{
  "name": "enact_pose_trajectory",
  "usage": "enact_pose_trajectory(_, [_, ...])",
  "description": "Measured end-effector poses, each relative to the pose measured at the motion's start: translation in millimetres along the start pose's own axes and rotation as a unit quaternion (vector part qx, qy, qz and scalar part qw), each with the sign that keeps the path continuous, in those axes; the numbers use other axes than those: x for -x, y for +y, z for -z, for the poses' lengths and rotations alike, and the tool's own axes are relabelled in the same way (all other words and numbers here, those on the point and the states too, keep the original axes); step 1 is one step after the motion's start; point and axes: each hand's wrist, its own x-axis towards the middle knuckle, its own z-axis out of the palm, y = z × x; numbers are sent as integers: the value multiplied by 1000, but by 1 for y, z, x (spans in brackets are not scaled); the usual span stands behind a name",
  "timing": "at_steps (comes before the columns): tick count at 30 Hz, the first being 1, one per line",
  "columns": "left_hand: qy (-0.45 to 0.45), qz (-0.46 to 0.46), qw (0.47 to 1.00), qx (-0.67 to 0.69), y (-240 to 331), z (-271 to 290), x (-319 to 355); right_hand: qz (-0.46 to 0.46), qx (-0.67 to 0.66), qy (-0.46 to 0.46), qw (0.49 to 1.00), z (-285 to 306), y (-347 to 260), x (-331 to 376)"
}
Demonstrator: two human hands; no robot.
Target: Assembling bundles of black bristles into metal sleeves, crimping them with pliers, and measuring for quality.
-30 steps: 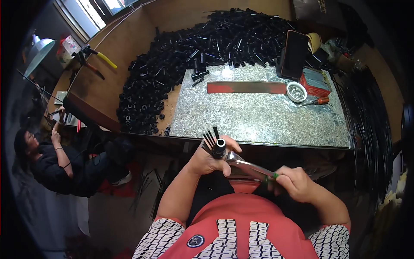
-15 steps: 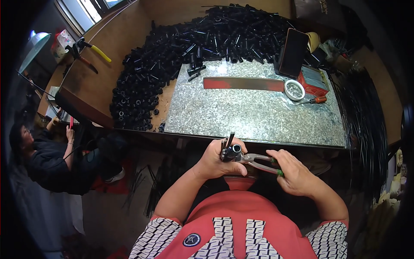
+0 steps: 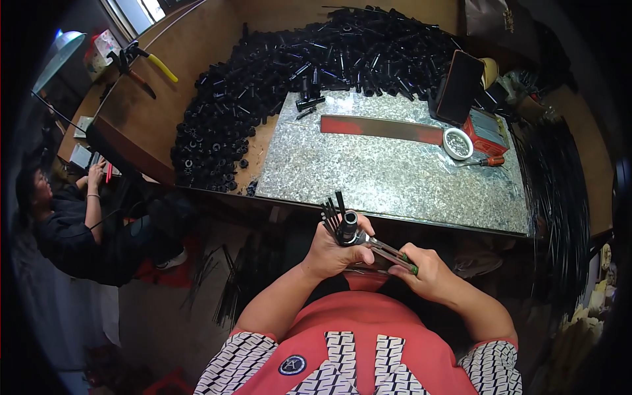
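Note:
My left hand (image 3: 324, 255) is wrapped round a black tubular part (image 3: 348, 227) whose open round end faces up. Several thin black rods (image 3: 329, 214) stick up beside the tube in the same grip. Against the tube's right side lie the jaws of metal pliers (image 3: 387, 251) with green handle ends. My right hand (image 3: 429, 272) is closed round the pliers' handles, which are squeezed close together. Fingers partly hide the jaws, so what they bite on cannot be made out.
Beyond my hands is a speckled worktop (image 3: 395, 174) with a long flat bar (image 3: 382, 129), a white bowl (image 3: 458, 143), a screwdriver (image 3: 492, 160) and a red box (image 3: 486, 131). A heap of black parts (image 3: 224, 118) surrounds it. Black strands (image 3: 559, 191) hang right; a co-worker (image 3: 72, 224) sits left.
The pliers' handles have come together from spread apart, and my right hand has closed round them. More rods now show fanned out beside the tube. The co-worker's hands have moved.

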Motion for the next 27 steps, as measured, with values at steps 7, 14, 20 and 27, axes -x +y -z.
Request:
enact_pose_trajectory(7, [36,-24,995,91,1,-1,-2,4,34,23,999,0,0,-6])
enact_pose_trajectory(14, [20,-30,997,63,-14,18,8,31,154,256,954,57,3,-21])
enact_pose_trajectory(20, [21,-29,999,-2,-12,9,16,-37,298,290,909,137,45,-73])
enact_pose_trajectory(27, [-38,-56,995,-80,-7,6,20,-69,490,187,849,160,60,-115])
